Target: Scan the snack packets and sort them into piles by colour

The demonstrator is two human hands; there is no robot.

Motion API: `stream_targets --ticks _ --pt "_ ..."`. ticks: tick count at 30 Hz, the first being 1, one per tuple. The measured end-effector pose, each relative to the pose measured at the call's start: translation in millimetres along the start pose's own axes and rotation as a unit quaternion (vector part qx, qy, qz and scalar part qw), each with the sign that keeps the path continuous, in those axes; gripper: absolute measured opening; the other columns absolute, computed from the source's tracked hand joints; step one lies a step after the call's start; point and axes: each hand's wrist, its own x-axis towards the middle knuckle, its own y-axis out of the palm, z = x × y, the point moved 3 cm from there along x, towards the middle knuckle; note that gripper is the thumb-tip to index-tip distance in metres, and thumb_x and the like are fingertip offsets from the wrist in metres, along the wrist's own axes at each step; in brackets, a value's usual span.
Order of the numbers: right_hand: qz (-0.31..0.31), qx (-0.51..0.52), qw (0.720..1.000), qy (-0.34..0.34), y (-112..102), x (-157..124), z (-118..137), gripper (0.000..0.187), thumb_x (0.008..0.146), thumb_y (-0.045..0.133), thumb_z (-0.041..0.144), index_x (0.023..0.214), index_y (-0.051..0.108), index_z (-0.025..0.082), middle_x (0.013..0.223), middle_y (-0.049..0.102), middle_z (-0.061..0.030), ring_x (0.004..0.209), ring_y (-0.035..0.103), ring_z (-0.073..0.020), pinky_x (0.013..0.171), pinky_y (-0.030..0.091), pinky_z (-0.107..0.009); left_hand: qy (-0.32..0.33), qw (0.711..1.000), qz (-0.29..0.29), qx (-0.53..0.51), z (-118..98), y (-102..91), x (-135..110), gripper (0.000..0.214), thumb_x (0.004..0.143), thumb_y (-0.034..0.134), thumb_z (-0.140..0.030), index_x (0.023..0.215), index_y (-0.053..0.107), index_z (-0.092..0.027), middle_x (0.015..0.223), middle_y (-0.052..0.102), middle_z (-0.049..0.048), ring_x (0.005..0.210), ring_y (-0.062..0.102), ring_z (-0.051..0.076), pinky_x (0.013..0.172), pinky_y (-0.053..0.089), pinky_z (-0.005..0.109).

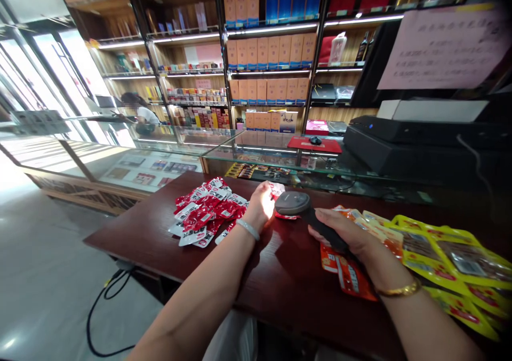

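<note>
My right hand (352, 235) is wrapped round the handle of a dark barcode scanner (298, 206), its head pointing left over the dark red counter (160, 243). My left hand (261, 203) holds a small red and white snack packet (277, 189) right in front of the scanner's head. A pile of the same small red packets (206, 211) lies just left of my left hand. Under and right of my right hand lie orange snack packets (348, 273) and yellow ones (452, 259).
Glass display cases (132, 158) run behind the counter, with a black register machine (404, 142) at the right. Shelves of boxed goods (272, 51) fill the back wall. A person (138, 110) sits behind the far glass case. A black cable (108, 297) trails on the floor.
</note>
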Motion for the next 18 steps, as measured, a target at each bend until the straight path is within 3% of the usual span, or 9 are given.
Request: stream_targets --ticks 5,8,14,18 --pt "0.003 0.016 1.000 -0.010 -2 -5 6 0.042 0.093 0.052 0.058 0.078 0.052 0.018 0.057 0.053 0.0010 0.040 0.038 -0.0077 0.035 0.024 -0.019 -0.030 0.995 -0.035 -0.091 -22 -10.1 3 0.015 0.086 0.059 -0.017 0.072 0.055 -0.019 0.082 0.065 0.0021 0.080 0.065 0.014 0.088 0.054 0.037" --pt "0.006 0.014 1.000 -0.013 -1 -6 9 0.044 0.092 0.051 0.059 0.076 0.052 0.019 0.056 0.053 0.0008 0.040 0.037 -0.0079 0.035 0.024 -0.020 -0.033 0.996 -0.024 -0.081 -31 -12.7 1 0.014 0.088 0.056 -0.020 0.074 0.058 -0.018 0.087 0.067 0.0043 0.084 0.066 0.016 0.094 0.054 0.042" --pt "0.008 0.053 0.998 0.011 -2 -4 8 0.042 0.089 0.056 0.061 0.078 0.052 0.020 0.056 0.051 0.0024 0.039 0.034 -0.0078 0.032 0.020 -0.020 -0.006 0.997 -0.025 -0.068 -36 -11.0 -3 0.019 0.090 0.054 -0.026 0.075 0.061 -0.018 0.084 0.068 0.0046 0.083 0.068 0.017 0.094 0.055 0.042" --pt "0.001 0.082 0.997 0.010 -7 -2 4 0.042 0.090 0.055 0.059 0.075 0.051 0.020 0.057 0.051 0.0026 0.041 0.035 -0.0078 0.037 0.023 -0.021 -0.001 0.997 -0.037 -0.069 -40 -12.6 -2 0.018 0.091 0.053 -0.029 0.080 0.063 -0.019 0.084 0.068 0.0045 0.085 0.068 0.018 0.094 0.056 0.041"
